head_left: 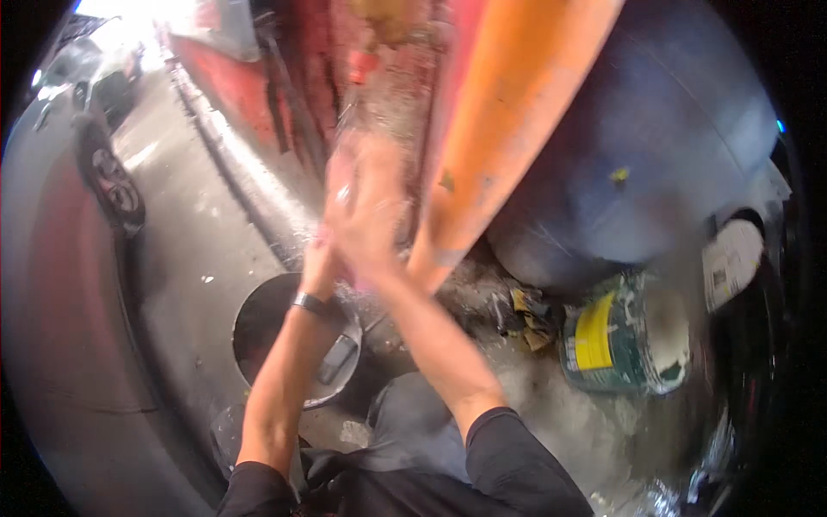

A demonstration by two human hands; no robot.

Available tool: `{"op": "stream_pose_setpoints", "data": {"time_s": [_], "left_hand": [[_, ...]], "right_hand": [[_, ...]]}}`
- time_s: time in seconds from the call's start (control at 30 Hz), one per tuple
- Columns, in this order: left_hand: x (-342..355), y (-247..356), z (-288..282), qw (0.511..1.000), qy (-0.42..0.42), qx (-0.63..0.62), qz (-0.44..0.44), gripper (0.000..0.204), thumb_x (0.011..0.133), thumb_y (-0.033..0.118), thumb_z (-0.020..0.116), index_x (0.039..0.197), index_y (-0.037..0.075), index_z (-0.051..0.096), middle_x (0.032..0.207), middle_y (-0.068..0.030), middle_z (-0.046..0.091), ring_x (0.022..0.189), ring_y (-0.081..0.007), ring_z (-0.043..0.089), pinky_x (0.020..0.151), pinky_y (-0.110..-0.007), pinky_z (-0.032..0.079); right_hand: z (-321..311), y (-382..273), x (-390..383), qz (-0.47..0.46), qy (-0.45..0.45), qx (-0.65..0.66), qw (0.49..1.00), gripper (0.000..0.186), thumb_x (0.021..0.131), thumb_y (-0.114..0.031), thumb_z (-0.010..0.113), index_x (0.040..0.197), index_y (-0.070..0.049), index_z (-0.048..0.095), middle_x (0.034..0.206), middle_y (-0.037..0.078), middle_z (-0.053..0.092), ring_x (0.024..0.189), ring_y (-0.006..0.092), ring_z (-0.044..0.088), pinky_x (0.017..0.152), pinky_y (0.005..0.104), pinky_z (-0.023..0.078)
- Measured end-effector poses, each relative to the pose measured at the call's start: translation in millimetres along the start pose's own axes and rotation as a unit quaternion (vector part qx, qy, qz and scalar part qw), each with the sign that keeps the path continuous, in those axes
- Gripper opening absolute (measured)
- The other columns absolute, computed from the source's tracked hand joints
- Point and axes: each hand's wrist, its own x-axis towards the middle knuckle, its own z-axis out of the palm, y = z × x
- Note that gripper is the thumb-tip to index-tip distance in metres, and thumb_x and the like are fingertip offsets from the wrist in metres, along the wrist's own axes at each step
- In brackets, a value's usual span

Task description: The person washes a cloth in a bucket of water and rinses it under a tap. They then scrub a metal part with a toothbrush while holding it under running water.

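- Bringing left hand (334,207) and right hand (372,202) together near the middle of the view, laying the right one over the left, both strongly blurred.
- Finding the red nozzle (363,66) farther up in the view, beyond the hands and apart from them, in front of a worn reddish surface (405,103).
- Pointing downward, toward the hands, with the long axis running almost straight up and down in the view.
- Seeing a thin clear streak (347,115), looking like water, between the red nozzle and the hands.
- Slanting left forearm (284,375) up and to the right, wearing a dark wristband (308,302).
- Slanting right forearm (435,345) up and to the left, meeting the left hand in front of the body.
- Directing both hands upward in the view; because of blur and overlap, cannot tell if fingers are clenched, loose or grasping something.
- Crossing with the left forearm over a round dark bucket (251,332), facing upward with its opening, showing a grey block (338,358) inside.
- Passing close to the right hand, a slanted orange post (517,112).
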Motion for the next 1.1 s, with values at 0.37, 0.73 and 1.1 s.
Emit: {"op": "stream_pose_setpoints", "data": {"time_s": [0.37, 0.73, 1.1], "left_hand": [[29.9, 1.0, 1.4, 0.986, -0.070, 0.149, 0.010, 0.039, 0.101, 0.028, 0.049, 0.124, -0.003, 0.059, 0.117, -0.0120, 0.063, 0.105, -0.0160, 0.059, 0.086, -0.029, 0.049], [39.4, 14.7, 1.7, 0.997, -0.040, -0.054, -0.043, 0.039, 0.099, 0.021, 0.053, 0.133, 0.003, 0.050, 0.112, -0.0089, 0.061, 0.095, -0.0166, 0.062, 0.081, -0.034, 0.054], [29.8, -81.1, -28.1, 0.978, 0.037, 0.138, -0.150, 0.037, 0.102, 0.030, 0.046, 0.106, 0.000, 0.067, 0.082, -0.0025, 0.064, 0.071, -0.0160, 0.056, 0.065, -0.033, 0.048]], "right_hand": [[33.7, 120.9, -180.9, 0.426, -0.182, 0.207, 0.862, 0.067, 0.088, -0.053, 0.061, 0.124, 0.003, 0.053, 0.113, 0.022, 0.065, 0.105, 0.0303, 0.063, 0.089, 0.0383, 0.049], [48.5, 138.2, -254.4, 0.497, -0.131, 0.273, 0.813, 0.024, 0.098, -0.021, 0.050, 0.095, -0.003, 0.065, 0.079, 0.006, 0.065, 0.075, 0.0139, 0.061, 0.065, 0.0286, 0.048], [14.1, 88.3, -146.3, 0.500, -0.159, 0.199, 0.828, 0.036, 0.090, -0.013, 0.059, 0.124, -0.001, 0.058, 0.114, 0.015, 0.066, 0.109, 0.0230, 0.061, 0.096, 0.0361, 0.047]]}}
